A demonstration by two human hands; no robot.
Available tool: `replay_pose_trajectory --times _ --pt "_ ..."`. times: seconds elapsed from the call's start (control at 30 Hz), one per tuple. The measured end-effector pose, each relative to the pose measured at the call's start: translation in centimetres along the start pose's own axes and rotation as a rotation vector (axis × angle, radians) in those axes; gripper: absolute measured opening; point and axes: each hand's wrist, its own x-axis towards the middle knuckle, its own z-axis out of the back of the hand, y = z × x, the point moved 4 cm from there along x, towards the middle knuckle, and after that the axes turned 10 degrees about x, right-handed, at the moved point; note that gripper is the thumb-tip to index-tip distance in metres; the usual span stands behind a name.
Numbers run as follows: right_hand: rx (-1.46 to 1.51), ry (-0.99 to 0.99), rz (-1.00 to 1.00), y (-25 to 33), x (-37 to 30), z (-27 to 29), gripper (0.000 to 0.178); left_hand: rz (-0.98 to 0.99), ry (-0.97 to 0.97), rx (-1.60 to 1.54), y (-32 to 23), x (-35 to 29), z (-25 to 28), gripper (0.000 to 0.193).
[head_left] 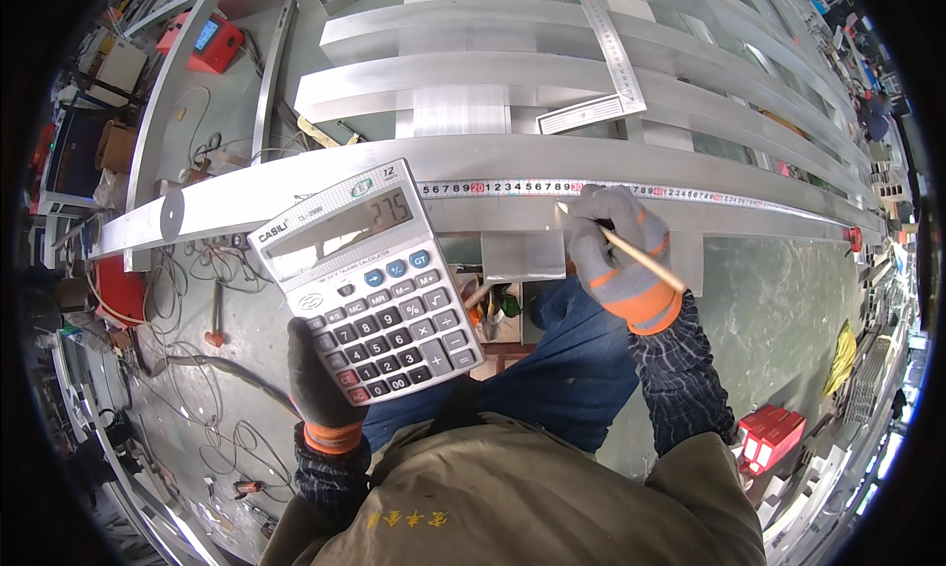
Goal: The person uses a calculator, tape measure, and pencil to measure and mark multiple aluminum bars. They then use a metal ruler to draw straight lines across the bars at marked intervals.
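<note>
My left hand (320,381), in a dark glove with an orange cuff, grips a large grey-and-white calculator (434,300) by its lower left edge. The calculator faces up, tilted, with digits on its display. A slim wooden pencil (645,258) sits in my right hand (616,241), which wears a grey and orange glove; its fingers are closed round it. That hand rests over a tape measure (522,187) stretched along a long aluminium bar (552,162). The pencil's pale tip lies by the bar's near edge. The calculator covers part of the bar and tape.
A metal try square (613,59) lies across parallel aluminium bars (453,29) beyond. A dark round disc (172,215) is on the bar's left end. Hammer (215,315) and loose cables (212,399) lie on the floor at left; a red box (772,436) stands at right.
</note>
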Motion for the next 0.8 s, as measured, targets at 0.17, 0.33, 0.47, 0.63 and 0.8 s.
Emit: replay_pose_trajectory --times 0.17,0.33,0.47,0.63,0.8 --pt "-0.017 -0.177 0.147 1.4 -0.8 0.9 0.018 -0.051 0.002 0.024 -0.3 -0.4 0.4 0.057" --pt "0.431 -0.210 -0.306 4.7 -4.1 -0.5 0.023 0.004 0.047 -0.075 -0.3 -0.5 -0.4 0.052" --pt "0.631 0.003 -0.414 5.7 -7.4 -4.7 0.037 -0.040 0.109 -0.040 -0.2 -0.5 -2.0 0.048" --pt "0.882 0.130 -0.645 8.5 -9.0 -7.3 0.038 0.021 0.120 0.050 0.8 -0.5 -1.9 0.052" --pt "0.595 0.023 -0.507 7.9 -10.2 -7.8 0.025 -0.128 0.109 0.495 1.0 -1.1 -2.3 0.051"
